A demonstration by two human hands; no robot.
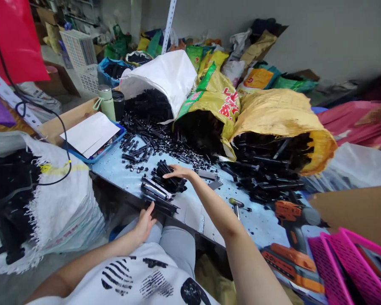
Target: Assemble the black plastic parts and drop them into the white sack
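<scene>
White shirt with black print (pixel 154 275) fills bottom edge, closest to camera; grey trousers (pixel 178 250) just beyond. Left hand (pixel 145 221) at near table edge, fingers loosely spread, against a long black piece (pixel 160 206) lying along that edge. Right hand (pixel 179 171) curved over a bundle of black parts (pixel 174 184) on the blue table (pixel 114 165), fingers on top; cannot tell if it grips any. Shiny long parts (pixel 157 189) lie between the 2 hands.

Behind: heap of small black parts (pixel 155 137). 3 sacks on their sides, mouths toward person: white sack (pixel 174 70), yellow-green sack (pixel 209 101), orange-yellow sack (pixel 273 110), last with long black parts (pixel 263 184) spilled in front. Right side: tool with olive-coloured end (pixel 236 203), orange-and-black drill (pixel 288 212), pink baskets (pixel 352 270). Left side: blue tray (pixel 97 159) under white paper (pixel 89 133), green flask (pixel 106 103) upright beside dark cup (pixel 118 103). Off table, left: white woven sack (pixel 73 212), open, black parts inside.
</scene>
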